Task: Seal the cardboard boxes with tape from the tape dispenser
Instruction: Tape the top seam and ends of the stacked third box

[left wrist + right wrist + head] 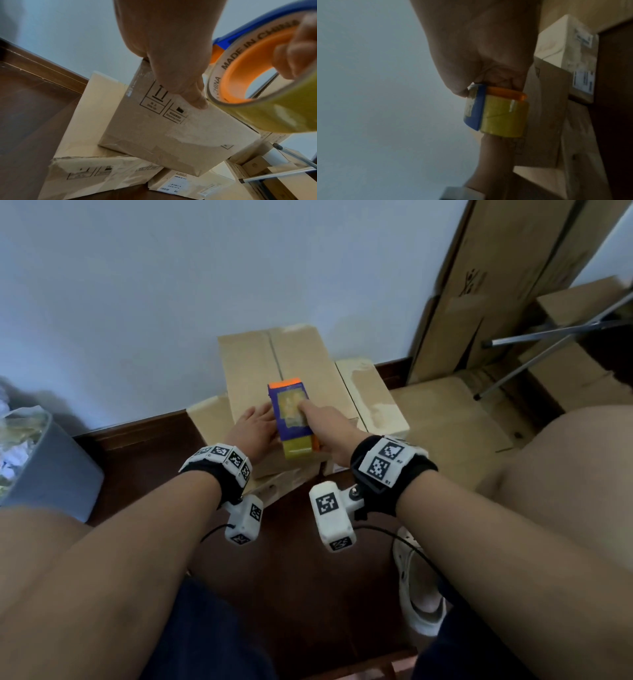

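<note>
A brown cardboard box (260, 364) stands on other boxes by the wall, its top flaps closed along a centre seam. On the seam near the front edge sits a blue and orange tape dispenser (291, 416) with a yellowish tape roll (267, 116). My right hand (322, 422) grips the dispenser, its fingers (298, 47) hooked through the orange core. My left hand (255, 424) rests flat on the box top just left of the dispenser, with the thumb (197, 100) against the box's side face (163, 128). In the right wrist view the dispenser (496, 112) shows below my right hand (479, 54).
More boxes lie under and beside the box: one on the right (373, 398), one low on the left (209, 422). A grey bin (51, 467) stands at far left. Flattened cardboard (496, 285) leans on the wall at right, with metal stand legs (548, 337) before it.
</note>
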Demonstrator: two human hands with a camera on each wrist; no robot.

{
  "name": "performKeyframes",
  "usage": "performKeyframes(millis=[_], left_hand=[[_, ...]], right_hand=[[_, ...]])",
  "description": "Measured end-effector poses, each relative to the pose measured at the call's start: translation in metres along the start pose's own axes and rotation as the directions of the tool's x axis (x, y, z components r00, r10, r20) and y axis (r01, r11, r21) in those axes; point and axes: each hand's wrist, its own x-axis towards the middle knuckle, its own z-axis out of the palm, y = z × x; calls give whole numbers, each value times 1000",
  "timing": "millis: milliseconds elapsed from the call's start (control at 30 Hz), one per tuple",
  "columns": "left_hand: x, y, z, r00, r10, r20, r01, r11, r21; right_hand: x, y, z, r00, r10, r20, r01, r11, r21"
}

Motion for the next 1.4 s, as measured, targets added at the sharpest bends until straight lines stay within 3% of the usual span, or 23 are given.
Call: performKeyframes(millis=[167, 333, 567, 700, 1400], left_hand=[[2, 0, 4, 1000, -2, -6, 2, 1000, 12], [9, -3, 10, 1000, -10, -28, 12, 999, 53], [12, -6, 17, 999, -10, -48, 7, 998, -61], [14, -8, 18, 998, -18, -61, 14, 998, -60], [17, -12, 31, 987, -49, -155, 30, 992, -121]], right_hand=[[-8, 0, -1, 995, -90, -40, 82, 984, -160], [-24, 19, 0, 1000, -17, 17, 19, 987, -163], [-37, 36, -14, 1000, 13, 15, -14, 998, 57], [-50, 69, -12, 998, 48, 44, -47, 998, -28], [-38, 95, -18, 995, 16, 94, -25, 994, 103]])
